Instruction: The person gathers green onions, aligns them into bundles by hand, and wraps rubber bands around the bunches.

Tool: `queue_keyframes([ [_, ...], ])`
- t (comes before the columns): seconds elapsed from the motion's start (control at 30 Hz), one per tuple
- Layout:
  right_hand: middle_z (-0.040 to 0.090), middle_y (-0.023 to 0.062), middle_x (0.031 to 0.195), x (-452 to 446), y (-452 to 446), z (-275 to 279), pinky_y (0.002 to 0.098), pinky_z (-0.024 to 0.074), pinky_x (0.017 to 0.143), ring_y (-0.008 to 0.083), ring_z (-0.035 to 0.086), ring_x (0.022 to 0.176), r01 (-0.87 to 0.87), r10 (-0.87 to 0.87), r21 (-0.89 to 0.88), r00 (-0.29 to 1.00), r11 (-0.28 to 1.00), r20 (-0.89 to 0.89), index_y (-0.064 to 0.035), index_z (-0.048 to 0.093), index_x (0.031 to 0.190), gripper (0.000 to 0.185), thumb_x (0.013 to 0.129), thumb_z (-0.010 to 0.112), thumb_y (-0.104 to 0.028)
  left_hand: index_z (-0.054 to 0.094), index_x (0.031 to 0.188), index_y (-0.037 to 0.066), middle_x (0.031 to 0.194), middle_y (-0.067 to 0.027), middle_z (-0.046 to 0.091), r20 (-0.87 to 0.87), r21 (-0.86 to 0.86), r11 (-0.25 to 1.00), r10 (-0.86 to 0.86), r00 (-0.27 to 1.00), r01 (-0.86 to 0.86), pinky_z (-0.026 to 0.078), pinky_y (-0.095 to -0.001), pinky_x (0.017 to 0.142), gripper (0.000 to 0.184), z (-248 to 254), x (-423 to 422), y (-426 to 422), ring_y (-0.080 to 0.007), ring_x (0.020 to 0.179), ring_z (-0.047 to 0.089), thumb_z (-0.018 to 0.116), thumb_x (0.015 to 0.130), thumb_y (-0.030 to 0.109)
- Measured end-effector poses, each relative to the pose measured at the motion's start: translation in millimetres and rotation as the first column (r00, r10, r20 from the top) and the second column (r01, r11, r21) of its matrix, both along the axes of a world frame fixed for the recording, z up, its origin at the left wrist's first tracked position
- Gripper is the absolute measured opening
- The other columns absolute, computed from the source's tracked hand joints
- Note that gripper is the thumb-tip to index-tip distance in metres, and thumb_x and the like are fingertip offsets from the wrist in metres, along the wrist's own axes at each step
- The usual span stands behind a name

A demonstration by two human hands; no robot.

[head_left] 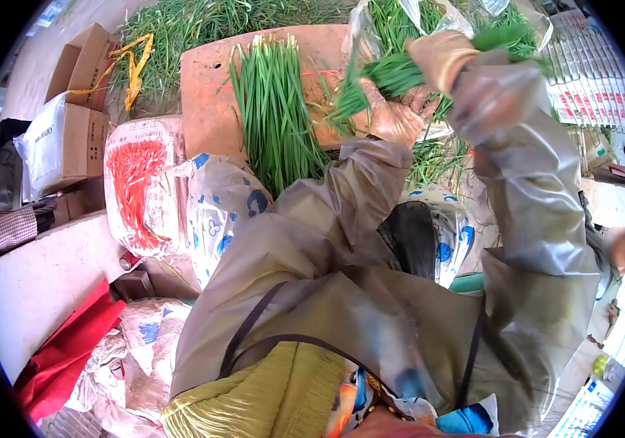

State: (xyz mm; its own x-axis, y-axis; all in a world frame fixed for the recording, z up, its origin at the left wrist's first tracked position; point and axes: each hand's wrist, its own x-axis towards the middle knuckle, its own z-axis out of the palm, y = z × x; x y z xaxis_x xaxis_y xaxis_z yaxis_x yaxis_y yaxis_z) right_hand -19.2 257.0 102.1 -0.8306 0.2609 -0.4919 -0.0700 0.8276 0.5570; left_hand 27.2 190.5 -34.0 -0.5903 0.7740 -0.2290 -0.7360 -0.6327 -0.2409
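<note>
My right hand (441, 61) is closed around a loose bunch of garlic chives (394, 74), whose leaves stick out to both sides of it. Just below the bunch, my left hand (398, 119) lies palm up with its fingers spread, and nothing rests in it. A thicker pile of garlic chives (272, 109) lies on the reddish-brown board (206, 95) to the left, its pale cut ends at the far edge. Whether the left fingertips touch the held leaves I cannot tell.
Loose greens (217, 22) cover the ground beyond the board. Red ties (136, 182) lie on a white sack (119, 139) at the left, near cardboard boxes (86, 139). Clear plastic bags with greens stand at the back right. Another person (623, 248) shows at the right edge.
</note>
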Motion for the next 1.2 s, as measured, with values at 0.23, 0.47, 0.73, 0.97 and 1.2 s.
queue_keyframes([
  [0.23, 0.065, 0.0101, 0.074, 82, -35, -35, 0.035, 0.0534, 0.053, 0.0249, 0.066, 0.065, -0.012, -0.014, -0.121, 0.977, 0.993, -0.211, -0.0075, 0.06, 0.093, 0.015, 0.083, 0.05, -0.011, 0.054, 0.104, 0.007, 0.099, -0.0096, 0.061, 0.022, 0.241, 0.97, -0.044, 0.999, 0.038, 0.049, -0.0394, 0.082, 0.042, -36, 4, -7, -0.0252, 0.091, 0.059, 0.059, 0.084, 0.043],
  [0.47, 0.057, 0.0077, 0.102, 183, -31, -19, 0.0252, 0.0469, 0.073, 0.0139, 0.057, 0.084, -0.332, -0.924, -0.942, 0.374, -0.049, -0.084, 0.0013, 0.044, 0.122, 0.039, 0.088, 0.056, -0.012, 0.05, 0.11, 0.0, 0.078, -0.0095, 0.059, -0.388, -0.263, 0.957, -0.218, 0.896, 0.119, 0.051, -0.0311, 0.063, 0.035, -5, 8, -61, -0.0203, 0.067, 0.058, 0.064, 0.077, 0.003],
  [0.73, 0.053, 0.0128, 0.118, 134, -91, -75, 0.0369, 0.0444, 0.09, 0.0236, 0.052, 0.108, -0.569, -0.566, -0.13, 0.714, -0.812, 0.411, -0.0036, 0.038, 0.13, 0.059, 0.089, 0.049, -0.044, 0.053, 0.101, -0.001, 0.074, -0.0073, 0.057, -0.618, -0.779, 0.595, -0.782, -0.081, 0.199, 0.045, -0.0274, 0.056, 0.032, 35, 8, -208, -0.0155, 0.062, 0.055, 0.066, 0.073, 0.004],
  [0.97, 0.028, -0.0078, 0.047, 132, -80, -69, 0.0226, 0.0225, 0.037, 0.0057, 0.025, 0.038, -0.63, -0.568, -0.104, 0.601, -0.769, 0.562, -0.0053, 0.06, 0.092, 0.025, 0.082, 0.064, -0.028, 0.053, 0.105, 0.0, 0.072, -0.0071, 0.056, -0.363, -0.894, 0.337, -0.931, -0.037, 0.295, 0.042, -0.0245, 0.05, 0.041, 60, 14, -325, -0.0123, 0.055, 0.051, 0.07, 0.068, 0.008],
  [1.2, 0.058, 0.0099, 0.082, 179, 10, -94, 0.0298, 0.0433, 0.066, 0.02, 0.055, 0.075, -0.016, -0.836, -0.962, 0.492, 0.271, -0.244, -0.0039, 0.053, 0.116, 0.049, 0.082, 0.06, -0.038, 0.058, 0.084, 0.002, 0.065, -0.0054, 0.055, -0.511, -0.819, 0.54, -0.84, 0.181, 0.194, 0.04, -0.0251, 0.05, 0.019, 66, 37, -363, -0.0134, 0.053, 0.051, 0.071, 0.07, 0.006],
])
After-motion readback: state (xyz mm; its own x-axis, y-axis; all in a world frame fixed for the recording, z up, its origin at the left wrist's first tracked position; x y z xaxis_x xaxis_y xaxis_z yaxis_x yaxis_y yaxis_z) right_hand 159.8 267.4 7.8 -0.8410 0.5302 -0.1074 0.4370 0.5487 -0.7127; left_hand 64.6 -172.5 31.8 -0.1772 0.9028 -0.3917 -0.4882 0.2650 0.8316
